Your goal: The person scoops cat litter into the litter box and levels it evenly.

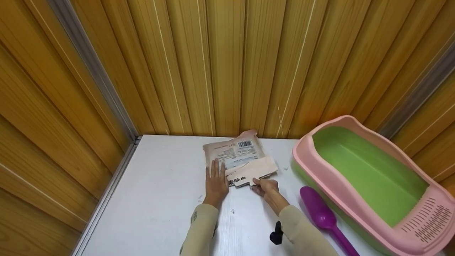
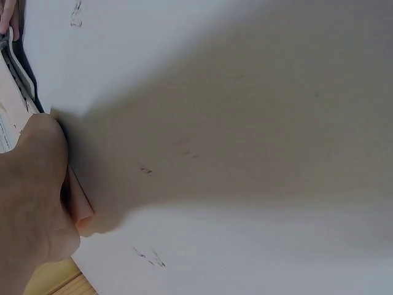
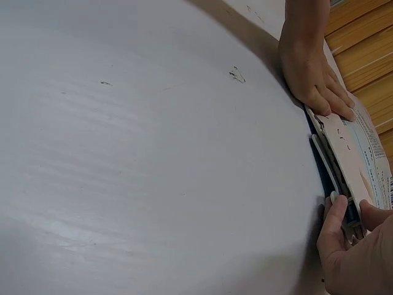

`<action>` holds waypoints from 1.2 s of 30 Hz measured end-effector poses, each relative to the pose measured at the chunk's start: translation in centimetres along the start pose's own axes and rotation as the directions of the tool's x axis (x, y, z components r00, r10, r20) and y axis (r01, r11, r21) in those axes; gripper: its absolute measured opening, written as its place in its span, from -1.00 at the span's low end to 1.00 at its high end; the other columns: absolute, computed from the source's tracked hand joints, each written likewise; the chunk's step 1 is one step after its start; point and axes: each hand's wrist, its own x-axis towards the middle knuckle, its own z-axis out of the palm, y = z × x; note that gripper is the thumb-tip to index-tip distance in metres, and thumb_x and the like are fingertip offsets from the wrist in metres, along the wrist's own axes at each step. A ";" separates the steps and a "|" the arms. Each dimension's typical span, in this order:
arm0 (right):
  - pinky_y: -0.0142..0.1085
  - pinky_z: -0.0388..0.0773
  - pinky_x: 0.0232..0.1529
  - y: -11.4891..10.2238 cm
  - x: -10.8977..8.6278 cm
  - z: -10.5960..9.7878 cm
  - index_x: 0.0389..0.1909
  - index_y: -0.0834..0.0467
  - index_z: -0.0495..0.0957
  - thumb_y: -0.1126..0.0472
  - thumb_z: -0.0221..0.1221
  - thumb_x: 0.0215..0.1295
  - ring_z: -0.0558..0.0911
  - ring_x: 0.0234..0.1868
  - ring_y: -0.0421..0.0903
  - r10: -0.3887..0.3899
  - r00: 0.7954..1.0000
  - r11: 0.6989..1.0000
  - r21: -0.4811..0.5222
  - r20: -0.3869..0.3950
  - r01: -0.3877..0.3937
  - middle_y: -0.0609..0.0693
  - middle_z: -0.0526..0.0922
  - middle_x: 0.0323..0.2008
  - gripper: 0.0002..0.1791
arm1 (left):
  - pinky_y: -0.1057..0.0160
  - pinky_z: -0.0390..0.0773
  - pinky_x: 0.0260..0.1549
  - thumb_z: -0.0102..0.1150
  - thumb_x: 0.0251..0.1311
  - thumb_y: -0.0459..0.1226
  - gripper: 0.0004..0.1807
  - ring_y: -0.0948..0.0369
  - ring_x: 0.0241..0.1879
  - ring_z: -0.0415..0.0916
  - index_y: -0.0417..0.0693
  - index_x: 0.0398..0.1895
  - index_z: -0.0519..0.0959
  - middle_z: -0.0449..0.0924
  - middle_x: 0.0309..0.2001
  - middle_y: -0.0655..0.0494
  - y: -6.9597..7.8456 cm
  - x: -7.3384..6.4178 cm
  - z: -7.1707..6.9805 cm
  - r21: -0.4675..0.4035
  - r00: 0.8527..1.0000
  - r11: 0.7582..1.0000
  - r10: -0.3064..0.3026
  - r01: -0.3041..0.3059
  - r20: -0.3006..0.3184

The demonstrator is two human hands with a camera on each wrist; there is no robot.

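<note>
A flat printed bag (image 1: 233, 153) with a barcode lies on the white table, its near end folded over into a pale flap (image 1: 254, 169). The left hand (image 1: 217, 185) rests on the bag's left side with fingers stretched out, pressing it down. With thumb and fingers, the right hand (image 1: 268, 190) pinches a long bag clip (image 3: 331, 163) at the folded edge. In the right wrist view the clip's long jaws stand along the fold, and a blue part shows near the fingertips. The left wrist view shows the left hand (image 2: 37, 190) at the bag's edge, its fingers mostly hidden.
A pink and green litter tray (image 1: 369, 177) stands on the right side of the table (image 1: 160, 199). Between it and the right arm lies a purple scoop (image 1: 321, 213). Wood-look panels (image 1: 227, 71) rise behind the table. Small dark marks dot its surface.
</note>
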 end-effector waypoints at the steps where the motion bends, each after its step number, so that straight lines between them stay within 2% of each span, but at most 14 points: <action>1: -0.44 0.61 -0.48 0.0 -0.1 -0.1 -0.40 0.34 0.61 0.40 0.35 0.23 0.66 -0.61 -0.20 -0.002 1.000 1.000 0.000 0.001 0.002 0.04 0.67 -0.62 -0.90 | -0.01 0.01 0.57 -0.38 0.53 0.01 -0.32 0.01 0.65 -0.09 0.01 0.64 0.03 -0.06 0.65 -0.10 0.0 0.0 0.1 -0.005 1.000 1.000 0.005 -0.005 -0.003; 6: -0.39 0.67 -0.45 0.0 -0.7 -0.6 -0.44 0.32 0.58 0.46 0.35 0.19 0.68 -0.61 -0.17 -0.013 1.000 1.000 0.014 0.012 0.013 0.04 0.65 -0.62 -0.88 | 0.00 -0.01 0.58 -0.40 0.54 0.02 -0.32 0.01 0.65 -0.10 0.01 0.64 0.01 -0.07 0.65 -0.10 -0.5 0.3 0.3 0.020 1.000 0.999 0.025 -0.025 0.001; 13: -0.40 0.67 -0.45 0.3 -1.8 -3.0 -0.45 0.33 0.58 0.47 0.34 0.17 0.67 -0.62 -0.19 -0.049 0.998 0.999 -0.009 0.038 0.049 0.03 0.64 -0.65 -0.88 | 0.01 0.03 0.57 -0.34 0.54 0.03 -0.33 0.02 0.64 -0.05 0.02 0.63 0.06 -0.01 0.64 -0.09 -0.4 0.1 0.1 0.043 0.999 0.999 0.019 -0.017 -0.035; 18: -0.39 0.68 -0.42 0.4 -2.2 -4.8 -0.39 0.37 0.59 0.42 0.35 0.17 0.66 -0.61 -0.21 -0.116 0.993 0.987 -0.110 0.020 0.118 0.03 0.67 -0.62 -0.89 | 0.00 0.02 0.57 -0.35 0.53 0.02 -0.32 0.00 0.64 -0.06 -0.01 0.63 0.06 -0.02 0.64 -0.11 -0.3 0.1 -0.1 0.009 0.999 1.000 0.025 -0.025 -0.042; 20: -0.37 0.69 -0.41 0.6 -2.3 -5.4 -0.36 0.40 0.60 0.40 0.35 0.18 0.67 -0.61 -0.21 -0.145 0.989 0.975 -0.164 0.029 0.148 0.03 0.68 -0.61 -0.87 | -0.01 0.01 0.58 -0.32 0.52 0.01 -0.32 0.00 0.65 -0.07 -0.01 0.63 0.06 -0.03 0.65 -0.11 -0.3 0.0 -0.1 -0.015 0.999 1.000 0.019 -0.020 -0.036; 22: -0.36 0.69 -0.43 0.8 -2.4 -5.7 -0.34 0.41 0.60 0.36 0.34 0.19 0.67 -0.62 -0.21 -0.199 0.980 0.949 -0.244 0.032 0.200 0.04 0.69 -0.60 -0.83 | -0.02 0.00 0.58 -0.31 0.52 0.00 -0.32 -0.01 0.65 -0.08 -0.02 0.63 0.06 -0.04 0.65 -0.12 -0.3 0.0 -0.1 -0.041 0.999 0.999 0.016 -0.017 -0.032; 23: -0.35 0.69 -0.45 1.0 -2.4 -5.8 -0.33 0.42 0.59 0.34 0.34 0.19 0.69 -0.63 -0.18 -0.233 0.972 0.927 -0.295 0.036 0.233 0.08 0.71 -0.59 -0.81 | -0.03 -0.01 0.58 -0.30 0.52 -0.01 -0.32 -0.01 0.65 -0.09 -0.03 0.63 0.05 -0.05 0.65 -0.13 -0.3 0.0 -0.2 -0.048 0.999 0.999 0.017 -0.019 -0.028; 24: -0.33 0.69 -0.46 1.0 -2.4 -5.8 -0.31 0.42 0.59 0.31 0.35 0.18 0.70 -0.63 -0.14 -0.276 0.960 0.890 -0.365 0.043 0.272 0.11 0.72 -0.58 -0.78 | -0.03 -0.01 0.58 -0.29 0.52 -0.02 -0.32 -0.02 0.65 -0.09 -0.04 0.63 0.05 -0.06 0.65 -0.13 -0.4 0.0 -0.1 -0.061 0.999 0.998 0.018 -0.020 -0.027; 25: -0.31 0.69 -0.43 1.0 -2.5 -5.9 -0.30 0.42 0.58 0.27 0.37 0.17 0.71 -0.59 -0.12 -0.327 0.943 0.835 -0.450 0.056 0.316 0.13 0.73 -0.55 -0.73 | -0.04 -0.01 0.58 -0.29 0.52 -0.03 -0.32 -0.02 0.65 -0.09 -0.05 0.63 0.05 -0.05 0.65 -0.14 -0.5 0.0 0.0 -0.065 0.999 0.998 0.021 -0.023 -0.030; 27: -0.21 0.70 -0.31 1.0 -2.6 -6.1 -0.23 0.44 0.56 0.19 0.40 0.14 0.74 -0.45 -0.01 -0.408 0.907 0.688 -0.619 0.103 0.379 0.21 0.75 -0.43 -0.62 | -0.05 -0.01 0.58 -0.30 0.52 -0.03 -0.32 -0.03 0.65 -0.09 -0.05 0.63 0.05 -0.05 0.64 -0.15 -0.5 0.1 0.1 -0.072 0.999 0.997 0.026 -0.028 -0.033; 30: -0.04 0.64 -0.10 0.6 -3.0 -6.5 -0.09 0.47 0.50 0.10 0.42 0.11 0.69 -0.24 0.14 -0.456 0.871 0.484 -0.769 0.185 0.417 0.34 0.71 -0.24 -0.44 | -0.05 -0.02 0.58 -0.33 0.53 -0.03 -0.33 -0.03 0.65 -0.09 -0.05 0.63 0.03 -0.06 0.65 -0.15 -0.5 0.2 0.4 -0.075 0.999 0.997 0.026 -0.028 -0.035; 31: 0.02 0.61 -0.07 0.5 -3.2 -6.6 -0.06 0.48 0.46 0.08 0.42 0.11 0.65 -0.21 0.14 -0.456 0.865 0.450 -0.785 0.207 0.425 0.37 0.68 -0.20 -0.40 | -0.06 -0.01 0.58 -0.33 0.53 -0.03 -0.33 -0.03 0.65 -0.09 -0.05 0.63 0.03 -0.05 0.64 -0.15 -0.5 0.3 0.5 -0.079 0.999 0.996 0.025 -0.029 -0.043; 35: -0.06 0.60 -0.29 0.5 -3.5 -6.9 -0.08 0.41 0.38 0.09 0.44 0.13 0.63 -0.39 0.10 -0.455 0.860 0.424 -0.793 0.230 0.437 0.30 0.64 -0.36 -0.41 | -0.06 0.00 0.57 -0.29 0.53 -0.05 -0.33 -0.04 0.64 -0.06 -0.06 0.62 0.06 -0.03 0.64 -0.16 -0.4 0.2 0.7 -0.103 0.997 0.994 0.025 -0.032 -0.069; 36: -0.09 0.57 -0.36 0.6 -3.6 -6.9 -0.11 0.37 0.38 0.07 0.45 0.14 0.61 -0.43 0.08 -0.470 0.852 0.396 -0.808 0.230 0.436 0.26 0.63 -0.40 -0.43 | -0.06 0.00 0.57 -0.27 0.52 -0.05 -0.33 -0.04 0.64 -0.05 -0.06 0.62 0.07 -0.02 0.63 -0.16 -0.4 0.2 0.7 -0.110 0.997 0.993 0.026 -0.034 -0.078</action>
